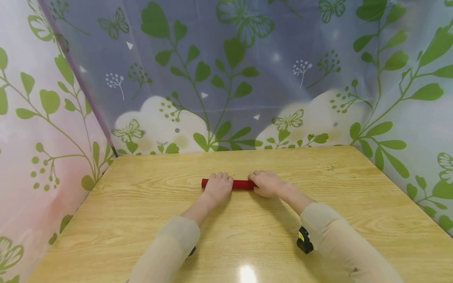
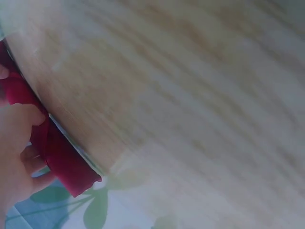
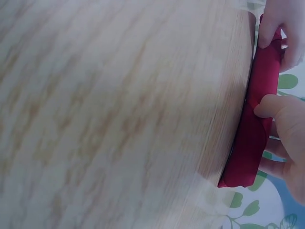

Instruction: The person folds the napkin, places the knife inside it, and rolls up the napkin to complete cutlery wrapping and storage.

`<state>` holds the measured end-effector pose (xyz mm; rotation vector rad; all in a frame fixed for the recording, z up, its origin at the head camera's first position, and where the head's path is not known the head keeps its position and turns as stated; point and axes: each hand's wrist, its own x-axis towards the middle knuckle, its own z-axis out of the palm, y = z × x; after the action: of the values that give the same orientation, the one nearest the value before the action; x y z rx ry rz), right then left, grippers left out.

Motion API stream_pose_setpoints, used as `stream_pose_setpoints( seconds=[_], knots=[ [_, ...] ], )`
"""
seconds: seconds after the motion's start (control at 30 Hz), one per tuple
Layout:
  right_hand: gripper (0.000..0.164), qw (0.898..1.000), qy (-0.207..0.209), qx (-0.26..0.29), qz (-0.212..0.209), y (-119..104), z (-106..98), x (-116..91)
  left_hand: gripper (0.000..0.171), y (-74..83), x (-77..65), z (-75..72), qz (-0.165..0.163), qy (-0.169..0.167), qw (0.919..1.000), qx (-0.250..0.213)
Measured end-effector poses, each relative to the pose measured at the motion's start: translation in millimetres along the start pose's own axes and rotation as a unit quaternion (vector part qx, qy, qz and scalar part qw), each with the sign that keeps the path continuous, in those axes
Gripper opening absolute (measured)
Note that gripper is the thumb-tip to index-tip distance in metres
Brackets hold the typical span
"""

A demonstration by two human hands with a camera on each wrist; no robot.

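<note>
A rolled red cloth [image 1: 242, 184] lies crosswise on the table, toward its far side. My left hand [image 1: 218, 188] grips the roll near its left end, a short stub showing beyond the hand. Around the right part my right hand [image 1: 266, 183] holds it, covering that end in the head view. In the left wrist view, the left thumb lies along the near side of the red roll [image 2: 69, 162] while the fingers reach round behind. The right wrist view shows the right thumb pressing the roll [image 3: 248, 143], its fingers curled on the far side.
The wood-grain table [image 1: 141, 220] spreads around both arms. A patterned curtain [image 1: 226, 78] with leaves and butterflies rises behind the table's far edge and along both sides. A small black device [image 1: 304, 240] sits under the right forearm.
</note>
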<state>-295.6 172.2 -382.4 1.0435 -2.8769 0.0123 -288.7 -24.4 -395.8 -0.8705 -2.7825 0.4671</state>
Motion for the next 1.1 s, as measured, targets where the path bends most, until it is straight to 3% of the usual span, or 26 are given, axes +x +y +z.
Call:
stream_pose_setpoints(
  seconds=[0.4, 0.8, 1.1],
  knots=[
    [0.022, 1.0, -0.001, 0.01, -0.015, 4.7, 3.8, -1.3, 0.026, -2.2, -0.3, 0.5, 0.001, 0.032, 0.9995, 0.004],
    [0.024, 0.999, -0.027, 0.033, -0.027, 6.2, -0.7, -1.4, 0.023, -5.7, 1.8, -5.9, 0.022, 0.011, 0.9994, -0.025],
    [0.023, 0.999, -0.013, 0.037, -0.018, 5.0, 0.8, -1.2, 0.026, -3.5, -1.8, -3.9, 0.032, 0.028, 0.998, -0.046]
  ],
)
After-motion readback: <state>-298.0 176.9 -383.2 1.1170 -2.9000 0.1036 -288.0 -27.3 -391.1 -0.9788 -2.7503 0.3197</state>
